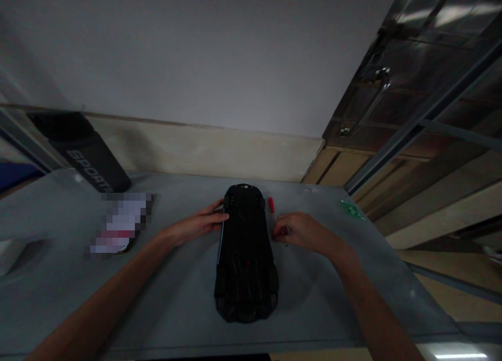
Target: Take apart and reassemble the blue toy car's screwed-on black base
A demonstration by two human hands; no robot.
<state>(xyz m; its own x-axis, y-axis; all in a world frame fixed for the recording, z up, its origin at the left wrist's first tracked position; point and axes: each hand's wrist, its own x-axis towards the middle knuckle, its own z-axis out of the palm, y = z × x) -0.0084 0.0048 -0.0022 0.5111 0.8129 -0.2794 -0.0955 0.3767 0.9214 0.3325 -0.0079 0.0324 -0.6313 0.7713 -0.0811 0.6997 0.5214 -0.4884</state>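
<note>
A black toy car (pixel 247 241) lies upside down on the grey table (pixel 176 309), its wheels and underside facing up. My left hand (pixel 206 220) grips the car's left edge near the far wheels, thumb over the underside and fingers along the side. To the right of the car, my right hand (pixel 292 229) rests low at the tabletop with its fingers curled and pinched together. What lies between those fingertips is too small and dark to make out. Just beyond them lies a screwdriver with a red handle (pixel 271 205), its shaft pointing toward my right hand.
A dark bottle marked SPORT (pixel 84 154) leans at the back left. Nearer stands a blurred-out phone-like object (pixel 121 222), with a white item (pixel 10 254) at the left edge. A green piece (pixel 352 210) lies far right. A wall (pixel 204 149) borders the back.
</note>
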